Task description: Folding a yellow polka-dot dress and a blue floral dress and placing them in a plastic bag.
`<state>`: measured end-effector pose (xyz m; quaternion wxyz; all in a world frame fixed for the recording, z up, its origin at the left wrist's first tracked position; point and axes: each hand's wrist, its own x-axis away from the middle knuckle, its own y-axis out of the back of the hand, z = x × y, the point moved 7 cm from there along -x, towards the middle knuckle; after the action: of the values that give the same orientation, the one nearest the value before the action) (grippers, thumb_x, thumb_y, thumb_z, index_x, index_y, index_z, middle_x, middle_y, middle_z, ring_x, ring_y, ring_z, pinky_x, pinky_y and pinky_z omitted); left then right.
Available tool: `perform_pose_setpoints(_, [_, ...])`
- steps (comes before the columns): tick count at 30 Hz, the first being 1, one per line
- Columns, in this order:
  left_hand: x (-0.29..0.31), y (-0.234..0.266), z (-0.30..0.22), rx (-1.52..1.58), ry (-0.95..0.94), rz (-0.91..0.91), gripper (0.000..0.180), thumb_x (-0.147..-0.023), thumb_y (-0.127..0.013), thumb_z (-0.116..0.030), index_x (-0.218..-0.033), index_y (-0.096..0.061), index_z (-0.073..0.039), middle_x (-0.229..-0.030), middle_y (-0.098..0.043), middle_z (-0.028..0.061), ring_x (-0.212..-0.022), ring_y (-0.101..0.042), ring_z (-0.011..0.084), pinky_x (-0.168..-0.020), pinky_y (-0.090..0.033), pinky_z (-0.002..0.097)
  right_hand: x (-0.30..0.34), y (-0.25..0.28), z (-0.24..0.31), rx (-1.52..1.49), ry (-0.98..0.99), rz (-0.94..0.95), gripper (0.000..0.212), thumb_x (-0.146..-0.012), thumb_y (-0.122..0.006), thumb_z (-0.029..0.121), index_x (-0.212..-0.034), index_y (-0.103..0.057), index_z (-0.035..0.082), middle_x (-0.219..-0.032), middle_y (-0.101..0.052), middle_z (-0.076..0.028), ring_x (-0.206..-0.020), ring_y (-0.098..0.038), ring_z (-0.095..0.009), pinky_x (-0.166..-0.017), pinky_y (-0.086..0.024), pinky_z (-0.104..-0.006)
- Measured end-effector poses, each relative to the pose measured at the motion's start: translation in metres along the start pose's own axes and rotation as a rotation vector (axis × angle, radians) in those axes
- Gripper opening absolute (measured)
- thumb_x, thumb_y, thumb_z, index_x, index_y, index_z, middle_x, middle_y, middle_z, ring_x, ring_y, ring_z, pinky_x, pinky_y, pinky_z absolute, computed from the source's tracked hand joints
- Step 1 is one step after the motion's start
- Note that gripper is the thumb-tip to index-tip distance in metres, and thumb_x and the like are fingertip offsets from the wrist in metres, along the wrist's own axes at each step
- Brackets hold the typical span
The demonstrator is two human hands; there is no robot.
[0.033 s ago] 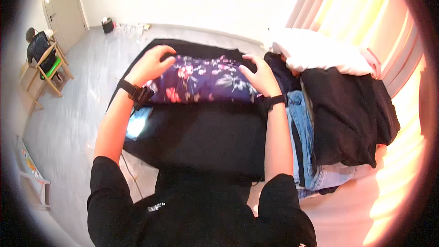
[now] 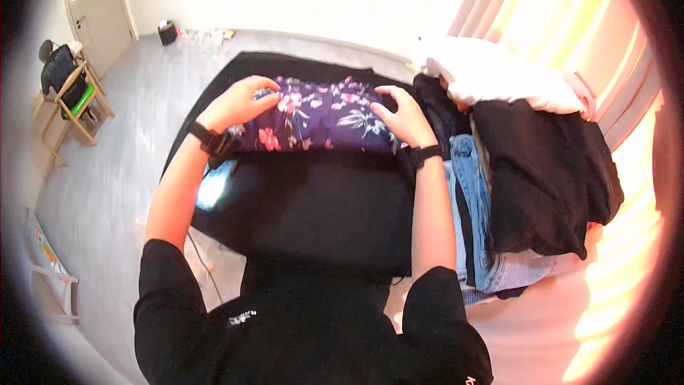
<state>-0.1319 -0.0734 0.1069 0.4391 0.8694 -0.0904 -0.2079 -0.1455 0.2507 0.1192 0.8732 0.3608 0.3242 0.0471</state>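
A dark blue floral cloth (image 2: 324, 117), folded into a long bundle, lies across the far part of a black-covered surface (image 2: 306, 207). At its left end is my left hand (image 2: 246, 102), palm side toward the cloth, thumb and fingers apart. My right hand (image 2: 405, 115) rests against the right end, its thumb and forefinger spread in a wide curve. Both hands touch the bundle without visibly pinching it. The outer fingers of each hand are partly hidden. Each wrist wears a black strap.
To the right stand piled clothes: blue jeans (image 2: 470, 192), a black garment (image 2: 534, 178) and a white bundle (image 2: 506, 78). A bright, lit phone-like object (image 2: 212, 189) sits by my left forearm. Beyond are a wooden chair (image 2: 84, 93), a dark bin (image 2: 167, 33) and a pale curtain (image 2: 627, 50).
The view has shifted slightly. My left hand has moved a little toward the right along the cloth, while my right hand stays almost in place at the other end.
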Motion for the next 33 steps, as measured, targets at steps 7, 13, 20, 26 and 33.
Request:
perform_pose_setpoints(7, [0.042, -0.064, 0.011, -0.297, 0.131, 0.392, 0.054, -0.084, -0.061, -0.035, -0.132, -0.049, -0.012, -0.139, -0.044, 0.0171, -0.126, -0.045, 0.0336, -0.107, -0.031, 0.0427, 0.052, -0.064, -0.07, 0.186, -0.325, 0.374, 0.062, -0.078, -0.069, 0.044, -0.129, -0.053, 0.013, -0.138, -0.045, -0.017, -0.128, -0.043, -0.033, -0.105, -0.035, -0.0376])
perform_pose_setpoints(13, [0.044, -0.004, 0.051, -0.255, 0.267, 0.123, 0.052, -0.083, -0.063, -0.038, -0.124, -0.056, -0.006, -0.125, -0.056, 0.0174, -0.119, -0.051, 0.0315, -0.102, -0.04, 0.0372, 0.065, -0.017, -0.111, 0.245, -0.68, 0.119, 0.095, -0.066, -0.073, 0.058, -0.136, -0.041, 0.003, -0.14, -0.04, -0.024, -0.128, -0.04, -0.037, -0.106, -0.034, -0.0428])
perform_pose_setpoints(20, [0.053, 0.007, 0.054, -0.28, 0.279, 0.066, 0.059, -0.08, -0.064, -0.036, -0.133, -0.05, -0.015, -0.137, -0.046, 0.0148, -0.126, -0.043, 0.0348, -0.106, -0.035, 0.0413, 0.061, -0.024, -0.116, -0.027, -0.807, 0.103, 0.104, -0.063, -0.077, 0.054, -0.134, -0.034, -0.009, -0.122, -0.054, -0.029, -0.111, -0.056, -0.034, -0.094, -0.045, -0.0368])
perform_pose_setpoints(26, [0.043, -0.063, -0.023, -0.282, -0.014, 0.29, 0.057, -0.087, -0.056, -0.04, -0.14, -0.041, -0.026, -0.149, -0.031, 0.0116, -0.137, -0.027, 0.0359, -0.108, -0.026, 0.0556, 0.059, -0.048, -0.116, -0.506, -0.771, 0.226, 0.037, -0.072, -0.077, 0.01, -0.102, -0.061, -0.004, -0.095, -0.068, -0.009, -0.08, -0.065, -0.015, -0.069, -0.053, -0.0302])
perform_pose_setpoints(33, [0.058, -0.109, -0.023, -0.424, 0.095, 0.357, 0.058, -0.086, -0.056, -0.044, -0.139, -0.043, -0.026, -0.148, -0.033, 0.0068, -0.138, -0.024, 0.039, -0.098, -0.018, 0.0759, -0.023, -0.021, -0.021, -0.544, -0.54, 0.075, 0.045, -0.067, -0.059, -0.004, -0.112, -0.054, -0.004, -0.096, -0.063, -0.01, -0.078, -0.062, -0.017, -0.071, -0.052, -0.0306])
